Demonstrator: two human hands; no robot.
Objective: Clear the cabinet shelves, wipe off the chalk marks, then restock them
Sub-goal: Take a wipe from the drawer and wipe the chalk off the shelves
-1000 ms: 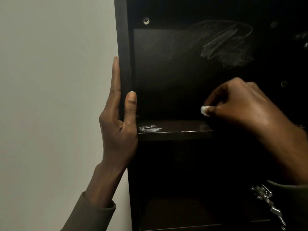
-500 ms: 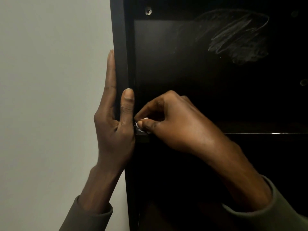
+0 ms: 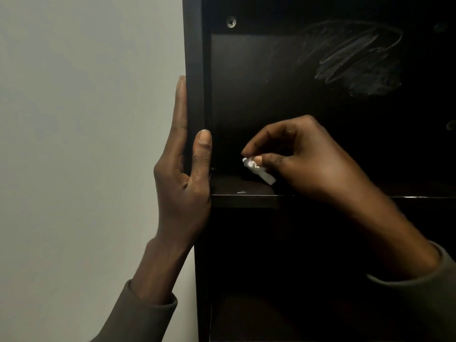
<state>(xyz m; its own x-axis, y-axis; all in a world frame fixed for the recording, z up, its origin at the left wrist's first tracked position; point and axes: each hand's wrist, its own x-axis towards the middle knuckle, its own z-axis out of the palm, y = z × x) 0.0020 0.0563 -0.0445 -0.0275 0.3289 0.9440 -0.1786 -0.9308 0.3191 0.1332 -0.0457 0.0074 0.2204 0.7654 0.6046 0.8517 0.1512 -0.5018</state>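
A dark cabinet stands open with a bare shelf across the middle. My left hand grips the cabinet's left side panel, fingers flat on the outside, thumb on the front edge. My right hand pinches a small white crumpled wipe just above the shelf's left end. A faint white speck of chalk lies on the shelf near its front edge. A large chalk scribble covers the back panel at the upper right.
A pale wall fills the left half of the view. A screw head sits near the top of the side panel. Below the shelf is a dark lower compartment; its contents cannot be made out.
My right hand swept the wipe left to the shelf's corner and has drawn back right. The white chalk patch at the shelf's left end is reduced to a faint speck. The left hand held still.
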